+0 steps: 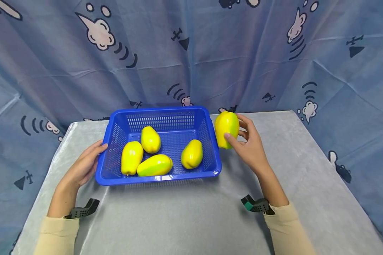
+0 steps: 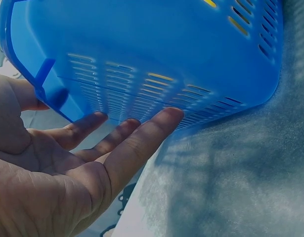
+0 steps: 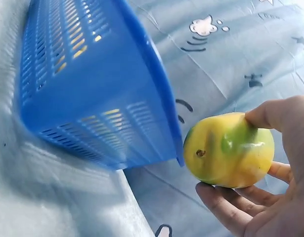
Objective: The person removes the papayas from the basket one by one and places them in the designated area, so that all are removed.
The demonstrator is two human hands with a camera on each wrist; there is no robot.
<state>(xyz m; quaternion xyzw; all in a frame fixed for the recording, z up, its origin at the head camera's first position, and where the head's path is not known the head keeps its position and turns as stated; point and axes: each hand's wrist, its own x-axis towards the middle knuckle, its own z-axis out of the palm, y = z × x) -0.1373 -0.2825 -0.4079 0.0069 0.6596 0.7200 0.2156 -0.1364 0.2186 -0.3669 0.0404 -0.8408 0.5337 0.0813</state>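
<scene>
A blue plastic basket (image 1: 161, 180) with slotted walls stands on the table, with several yellow-green papayas inside. Among these, one papaya (image 1: 192, 154) lies on the right, apart from the group at the left. My left hand (image 1: 84, 164) holds the basket's left side, thumb over the rim; in the left wrist view its fingers (image 2: 142, 143) lie along the outer wall. Just beyond the right rim, my right hand (image 1: 249, 141) grips another papaya (image 1: 226, 129) between thumb and fingers, off the table. The right wrist view shows that papaya's (image 3: 228, 153) brown-dotted end facing the camera.
The table (image 1: 185, 219) has a light grey cover. A blue patterned curtain (image 1: 210, 53) hangs right behind the basket and continues along both sides.
</scene>
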